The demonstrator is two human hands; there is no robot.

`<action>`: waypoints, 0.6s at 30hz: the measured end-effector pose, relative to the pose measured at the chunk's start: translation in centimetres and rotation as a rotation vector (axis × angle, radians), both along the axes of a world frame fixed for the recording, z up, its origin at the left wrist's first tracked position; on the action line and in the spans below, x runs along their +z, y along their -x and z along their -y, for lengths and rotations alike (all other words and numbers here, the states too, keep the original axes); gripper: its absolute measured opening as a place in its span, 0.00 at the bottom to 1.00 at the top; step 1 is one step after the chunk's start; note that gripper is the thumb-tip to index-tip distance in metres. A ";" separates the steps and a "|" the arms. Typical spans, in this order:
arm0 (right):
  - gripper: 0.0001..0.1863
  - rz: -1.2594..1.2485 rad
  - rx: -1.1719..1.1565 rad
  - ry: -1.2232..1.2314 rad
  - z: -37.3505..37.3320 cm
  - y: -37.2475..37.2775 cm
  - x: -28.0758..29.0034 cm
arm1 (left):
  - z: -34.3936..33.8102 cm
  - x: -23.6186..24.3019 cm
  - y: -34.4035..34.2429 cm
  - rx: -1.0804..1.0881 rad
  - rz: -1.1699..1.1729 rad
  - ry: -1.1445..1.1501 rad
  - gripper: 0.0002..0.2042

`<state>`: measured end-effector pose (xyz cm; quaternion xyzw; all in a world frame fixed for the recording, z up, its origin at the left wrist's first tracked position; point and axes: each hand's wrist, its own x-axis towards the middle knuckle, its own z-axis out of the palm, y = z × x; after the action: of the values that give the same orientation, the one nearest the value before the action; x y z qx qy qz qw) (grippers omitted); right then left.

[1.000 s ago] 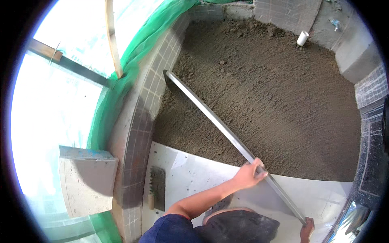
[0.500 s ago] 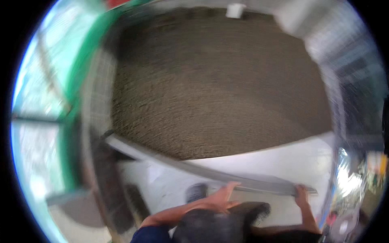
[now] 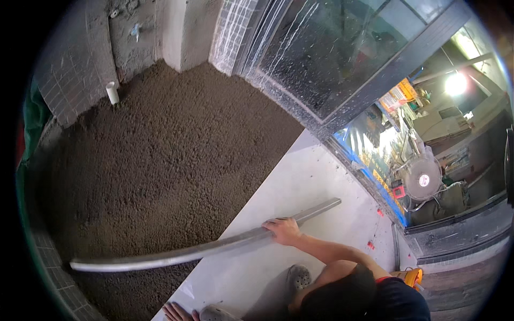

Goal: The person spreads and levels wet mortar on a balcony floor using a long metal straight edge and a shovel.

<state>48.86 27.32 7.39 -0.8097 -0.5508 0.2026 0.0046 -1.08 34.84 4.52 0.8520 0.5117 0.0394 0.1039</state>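
A long grey metal screed bar [image 3: 235, 242] lies slantwise, its far left end over the brown mortar bed [image 3: 176, 150] and its right part over the white tile floor [image 3: 300, 176]. My right hand [image 3: 282, 231] is closed over the bar, right of its middle. At the lower edge my left hand [image 3: 179, 312] shows only in part, its fingers stretched out over the tile beside a grey perforated shoe [image 3: 217, 314]; nothing shows in it. Another such shoe [image 3: 298, 278] is planted below the right hand.
A white pipe stub [image 3: 112, 93] stands at the mortar's far left edge. A dark-framed glass door [image 3: 342, 59] borders the far right. Past the threshold are a round fan [image 3: 423, 179] and assorted goods. An orange bucket [image 3: 411, 277] stands at the lower right.
The view has swung to the right. My left hand has left the area near the bar and is down by the tile. The right hand remains on the bar, which now reaches over the mortar.
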 end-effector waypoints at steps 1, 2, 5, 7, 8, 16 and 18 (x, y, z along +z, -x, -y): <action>0.25 0.021 -0.021 -0.001 -1.1 -0.7 0.7 | -1.0 0.8 0.1 -0.014 0.066 0.116 0.41; 0.25 0.045 -0.063 0.022 -0.7 -1.4 1.5 | -2.0 1.3 -0.6 0.014 0.029 0.082 0.38; 0.21 0.079 -0.221 0.002 0.1 -2.4 2.7 | -7.1 0.0 1.7 0.175 -0.062 -0.253 0.34; 0.19 0.064 -0.342 -0.061 1.0 -3.4 4.0 | -10.7 -0.8 3.9 0.290 -0.131 -0.335 0.34; 0.18 0.022 -0.407 -0.103 0.7 -3.4 4.6 | -12.2 -0.3 5.1 0.368 -0.141 -0.384 0.34; 0.19 0.078 -0.789 -0.435 4.5 -5.4 10.3 | -7.6 -1.7 0.1 -0.022 0.071 -0.154 0.37; 0.18 0.053 -0.873 -0.504 5.9 -5.8 12.8 | -7.8 -1.9 -1.1 -0.066 -0.025 -0.138 0.39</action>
<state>54.65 21.42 20.20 -0.9431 -0.1927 0.0216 0.2703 0.03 42.65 2.66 0.8739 0.4807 0.0606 0.0396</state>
